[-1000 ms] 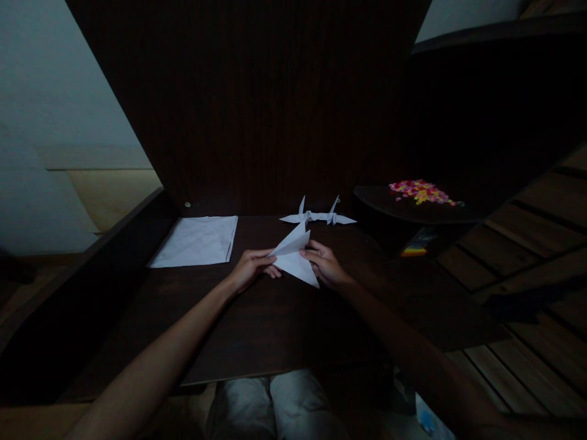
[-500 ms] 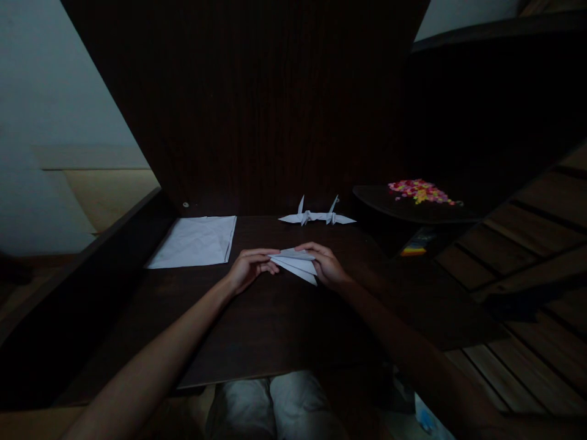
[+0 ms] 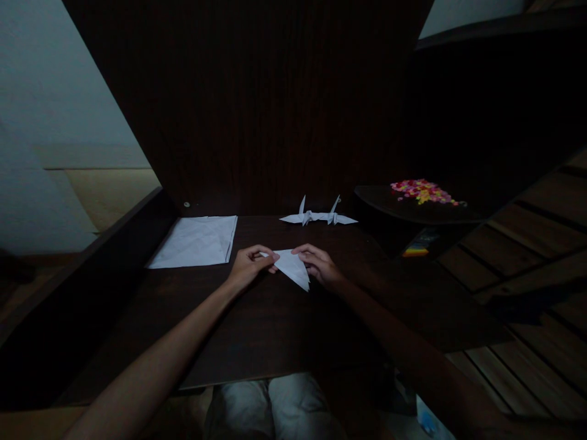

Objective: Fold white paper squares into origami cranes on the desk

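Between my hands is a folded sheet of white paper (image 3: 292, 267), now a narrow wedge with its layered end pointing down and right. My left hand (image 3: 251, 264) pinches its left point between thumb and fingers. At the upper right edge my right hand (image 3: 320, 264) grips the paper with thumb and fingertips. Just beyond, two white paper cranes (image 3: 318, 217) stand side by side against the back panel. A stack of white paper sheets (image 3: 195, 241) lies to the left of my hands.
All this is on a dark wooden desk (image 3: 257, 330) with a raised side board (image 3: 92, 263) at left. On a rounded shelf (image 3: 380, 198) at right lies a heap of small pink, red and yellow pieces (image 3: 424, 190). Wooden slats (image 3: 518, 244) show farther right.
The folded paper has closed from spread, fanned layers into one flatter wedge, its lower tip shifting slightly left and down. My left thumb now lies over the paper's point.
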### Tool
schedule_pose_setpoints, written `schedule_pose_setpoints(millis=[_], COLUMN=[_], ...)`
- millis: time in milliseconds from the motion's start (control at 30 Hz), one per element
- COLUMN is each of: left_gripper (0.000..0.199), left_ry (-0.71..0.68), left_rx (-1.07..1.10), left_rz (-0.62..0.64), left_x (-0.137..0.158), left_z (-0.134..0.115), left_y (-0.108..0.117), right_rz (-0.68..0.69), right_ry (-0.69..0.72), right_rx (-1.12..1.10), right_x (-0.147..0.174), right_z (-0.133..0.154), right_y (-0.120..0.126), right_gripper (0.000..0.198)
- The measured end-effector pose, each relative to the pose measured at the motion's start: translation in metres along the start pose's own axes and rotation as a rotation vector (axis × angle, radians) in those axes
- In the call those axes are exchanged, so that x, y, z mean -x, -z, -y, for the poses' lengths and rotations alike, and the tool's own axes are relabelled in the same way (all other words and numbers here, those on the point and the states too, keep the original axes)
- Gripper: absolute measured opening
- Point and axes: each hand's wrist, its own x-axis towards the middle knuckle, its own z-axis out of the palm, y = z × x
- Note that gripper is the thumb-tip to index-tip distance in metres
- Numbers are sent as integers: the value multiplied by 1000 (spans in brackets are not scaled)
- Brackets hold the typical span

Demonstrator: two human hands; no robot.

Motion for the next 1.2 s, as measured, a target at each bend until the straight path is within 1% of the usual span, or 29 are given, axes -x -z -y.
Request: schedule_pose_setpoints(millis=[133, 200, 233, 433, 533, 567, 633, 667, 800, 867, 1000, 1100, 1200], left_gripper=[49, 56, 57, 38, 35, 34, 35, 35, 36, 36, 39, 41, 42], left_ry=[32, 57, 80, 271, 307, 301, 276, 256, 169, 167, 209, 220, 182], left_rx=[18, 15, 9, -85, -140, -153, -173, -175, -90, -38, -12, -34, -83], left_rz=[-11, 30, 66, 342, 455, 462, 433, 400, 221, 174, 172, 211, 217], left_x=[1, 3, 4, 9, 8, 7, 5, 4, -1, -2, -1, 0, 2], left_z=[0, -2, -3, -6, -8, -9, -11, -12, -10, -9, -7, -8, -8], left_y=[-2, -4, -5, -7, -3, -1, 4, 5, 8, 8, 5, 3, 1], right_rz=[32, 59, 71, 187, 245, 255, 247, 231, 154, 119, 61, 84, 110], right_ry=[98, 130, 139, 163, 135, 123, 101, 82, -22, -16, 56, 76, 77], right_rx=[69, 79, 86, 169, 166, 154, 127, 114, 78, 80, 126, 169, 180], right_x=[2, 2, 2, 5, 6, 5, 4, 3, -1, -2, -1, 0, 1], right_z=[-2, -3, -4, -6, -7, -7, -8, -8, -8, -8, -8, -8, -8], right_y=[-1, 0, 0, 1, 1, 1, 1, 1, -1, -3, -4, -5, -6], right_gripper=[34, 38, 40, 58, 64, 65, 67, 65, 38, 36, 35, 34, 33])
